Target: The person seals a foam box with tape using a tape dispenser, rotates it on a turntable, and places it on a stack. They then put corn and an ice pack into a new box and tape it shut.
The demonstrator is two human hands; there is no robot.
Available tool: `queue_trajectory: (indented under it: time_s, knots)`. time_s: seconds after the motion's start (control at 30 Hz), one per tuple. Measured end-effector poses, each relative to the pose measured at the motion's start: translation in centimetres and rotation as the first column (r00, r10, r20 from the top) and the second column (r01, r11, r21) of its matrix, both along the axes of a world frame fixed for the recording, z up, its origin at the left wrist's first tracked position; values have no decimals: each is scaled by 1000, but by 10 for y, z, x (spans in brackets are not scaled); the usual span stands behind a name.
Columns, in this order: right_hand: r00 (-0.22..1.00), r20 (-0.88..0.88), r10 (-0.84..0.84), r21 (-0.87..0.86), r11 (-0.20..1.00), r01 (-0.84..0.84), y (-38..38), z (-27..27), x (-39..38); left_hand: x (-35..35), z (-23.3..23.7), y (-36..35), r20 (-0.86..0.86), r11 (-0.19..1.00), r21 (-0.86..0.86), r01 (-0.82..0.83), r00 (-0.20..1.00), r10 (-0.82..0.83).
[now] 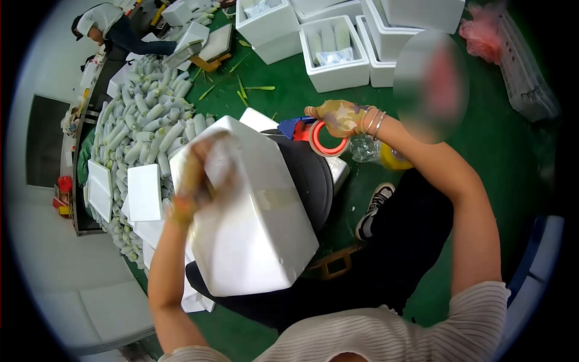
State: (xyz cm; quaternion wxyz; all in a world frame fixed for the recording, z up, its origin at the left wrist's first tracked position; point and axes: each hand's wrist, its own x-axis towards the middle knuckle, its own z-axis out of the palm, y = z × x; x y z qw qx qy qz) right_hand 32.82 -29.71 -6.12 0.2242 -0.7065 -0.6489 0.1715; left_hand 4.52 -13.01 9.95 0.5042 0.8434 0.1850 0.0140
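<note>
Grip clamped on the tape roll (316, 137), the right hand (341, 117) sits beyond the foam box's (253, 235) far end; the left hand (199, 175), grip unreadably blurred, lies atop it.

green floor (482, 139), foam boxes (335, 76), wrapped rolls (145, 120)

A heap of white-wrapped cylinders (145, 114) covers the green floor (289, 78) near its left edge, with flat foam lids (145, 192) beside it. Open foam boxes (335, 51) line the far edge, where another person (114, 27) bends.
</note>
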Motion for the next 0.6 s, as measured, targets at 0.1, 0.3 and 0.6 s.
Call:
queue_trajectory:
  time_s: [0.1, 0.3, 0.6]
  knots:
    - [983, -158, -94, -152, 986, 70, -24, 21, -9, -37, 3, -99, -165, 660, 329, 676, 729, -664]
    - [958, -205, -200, -138, 975, 174, -61, 20, -37, -74, -32, -117, -200, 678, 95, 729, 681, -704]
    - [970, 19, -241, -83, 967, 241, -157, 15, -101, -52, -19, -118, -219, 440, 637, 633, 696, -684]
